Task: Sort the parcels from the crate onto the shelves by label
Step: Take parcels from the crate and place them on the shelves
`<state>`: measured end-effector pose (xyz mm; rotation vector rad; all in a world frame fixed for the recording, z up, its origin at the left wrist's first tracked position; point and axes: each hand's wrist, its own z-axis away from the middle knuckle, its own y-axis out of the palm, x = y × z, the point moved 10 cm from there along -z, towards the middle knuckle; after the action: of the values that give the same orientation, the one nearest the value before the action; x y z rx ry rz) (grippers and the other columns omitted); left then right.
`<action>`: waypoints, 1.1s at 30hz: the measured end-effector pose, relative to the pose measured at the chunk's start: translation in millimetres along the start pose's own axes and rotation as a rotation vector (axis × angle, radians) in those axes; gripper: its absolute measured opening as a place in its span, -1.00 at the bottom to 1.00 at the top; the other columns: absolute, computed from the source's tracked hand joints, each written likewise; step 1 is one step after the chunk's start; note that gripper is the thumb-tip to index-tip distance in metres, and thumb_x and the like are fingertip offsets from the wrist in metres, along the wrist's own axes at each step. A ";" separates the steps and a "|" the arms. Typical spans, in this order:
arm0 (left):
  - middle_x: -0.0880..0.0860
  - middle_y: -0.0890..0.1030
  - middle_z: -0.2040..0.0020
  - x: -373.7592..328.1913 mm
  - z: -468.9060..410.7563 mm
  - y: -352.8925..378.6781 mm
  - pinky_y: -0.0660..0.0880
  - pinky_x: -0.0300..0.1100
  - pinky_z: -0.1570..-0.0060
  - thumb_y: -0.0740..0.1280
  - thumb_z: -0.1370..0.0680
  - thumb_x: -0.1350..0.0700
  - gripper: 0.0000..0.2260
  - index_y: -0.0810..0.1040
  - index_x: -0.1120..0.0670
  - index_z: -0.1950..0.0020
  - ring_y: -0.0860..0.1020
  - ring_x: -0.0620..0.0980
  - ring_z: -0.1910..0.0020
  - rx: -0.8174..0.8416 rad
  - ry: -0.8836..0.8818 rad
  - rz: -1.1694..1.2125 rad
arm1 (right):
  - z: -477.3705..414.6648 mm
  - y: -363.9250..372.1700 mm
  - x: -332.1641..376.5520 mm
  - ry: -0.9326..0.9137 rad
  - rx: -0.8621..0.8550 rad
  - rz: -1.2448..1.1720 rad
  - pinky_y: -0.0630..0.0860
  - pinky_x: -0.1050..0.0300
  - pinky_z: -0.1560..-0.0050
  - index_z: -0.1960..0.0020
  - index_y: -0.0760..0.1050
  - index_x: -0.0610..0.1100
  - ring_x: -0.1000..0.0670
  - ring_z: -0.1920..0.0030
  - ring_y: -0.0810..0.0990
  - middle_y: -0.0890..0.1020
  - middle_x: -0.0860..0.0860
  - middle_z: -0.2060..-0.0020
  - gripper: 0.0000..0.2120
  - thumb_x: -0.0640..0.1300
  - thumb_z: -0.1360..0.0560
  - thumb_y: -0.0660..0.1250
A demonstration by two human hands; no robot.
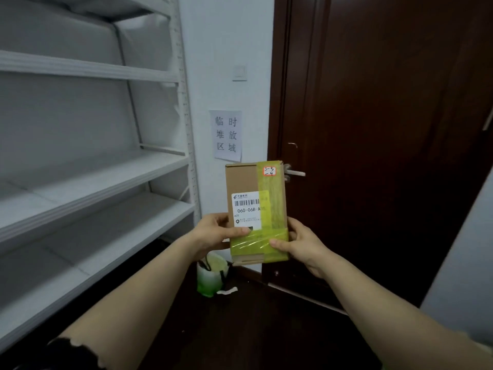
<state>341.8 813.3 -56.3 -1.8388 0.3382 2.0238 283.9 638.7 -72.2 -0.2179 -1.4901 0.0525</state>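
Note:
A small brown cardboard parcel (246,182) is held upright in front of me, wrapped with yellow-green tape. It bears a white barcode label reading 060-06B-A and a small orange-edged tag hand-marked 3-3-4 at its top right. My left hand (216,232) grips its lower left edge, thumb across the front. At the lower right edge my right hand (298,245) grips it the same way. White metal shelves (106,180) stand at my left, with bare boards.
A dark wooden door (373,129) with a metal handle (294,173) stands straight ahead. A paper sign (226,134) with Chinese characters hangs on the white wall. A green and white bag (210,279) sits on the dark floor by the shelf's foot.

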 end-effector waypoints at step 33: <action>0.04 0.65 -0.11 87.2 160.6 -109.1 0.55 0.00 -0.13 0.51 -0.40 0.19 -0.60 0.55 0.09 -0.21 0.60 0.01 -0.11 -0.591 -0.176 0.094 | 5.1 184.7 -23.9 0.000 0.618 0.209 0.52 -0.09 -0.21 -0.39 0.33 -0.15 -0.07 -0.11 0.59 0.59 -0.10 -0.15 -0.38 -0.24 -0.40 0.49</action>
<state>239.1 989.8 -116.0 -1.9588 -0.2605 2.5200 295.2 816.1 -127.9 0.1288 -1.3788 0.6698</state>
